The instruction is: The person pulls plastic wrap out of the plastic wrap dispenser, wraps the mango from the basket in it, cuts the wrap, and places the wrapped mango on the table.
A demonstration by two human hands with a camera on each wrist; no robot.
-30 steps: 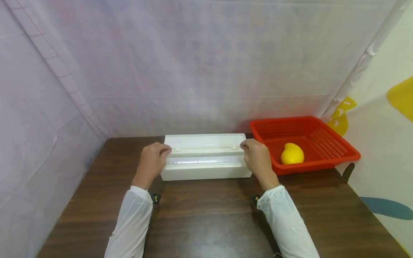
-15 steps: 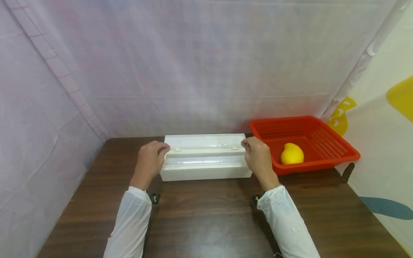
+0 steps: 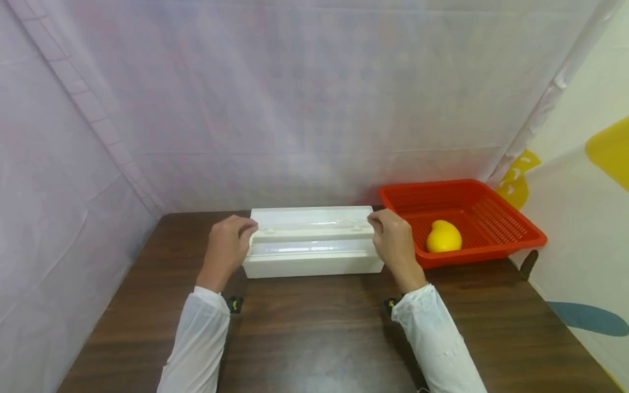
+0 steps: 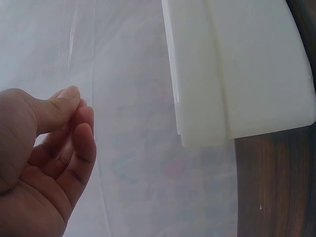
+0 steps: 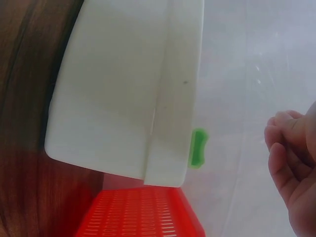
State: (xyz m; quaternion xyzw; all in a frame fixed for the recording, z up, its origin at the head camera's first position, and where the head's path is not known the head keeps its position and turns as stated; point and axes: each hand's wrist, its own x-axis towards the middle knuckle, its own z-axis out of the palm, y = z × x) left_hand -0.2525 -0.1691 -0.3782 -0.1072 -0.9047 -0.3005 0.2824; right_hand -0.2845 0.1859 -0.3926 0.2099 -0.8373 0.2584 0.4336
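Left fingers: the left hand (image 3: 226,248) pinches clear film (image 3: 326,222) with thumb against fingertips, the other fingers loosely curled.
Right fingers: the right hand (image 3: 393,243) pinches film too — again thumb to fingertips.
Clear film: glints show between the two pinches; the rest is too transparent to trace.
White box: the long box (image 3: 314,266) is on the table, below and between both sets of fingertips, its length running from one hand toward the other; in the wrist views its ends are apart from the fingers.
Shiny strip: a glossy strip (image 3: 314,247) runs along inside the box, a little nearer the person than the fingertips.
Red basket: the slotted basket (image 3: 484,255) sits just right of the right fingers.
Yellow fruit: a rounded fruit (image 3: 444,236) lies in the basket, rightward of those same fingers.
White sleeves: loose sleeves (image 3: 199,338) cover the forearms, on the person's side of the fingers.
Table: dark brown wood (image 3: 304,333) spreads beneath everything.
Pale cloth: a hanging cloth (image 3: 295,98) rises beyond the fingertips.
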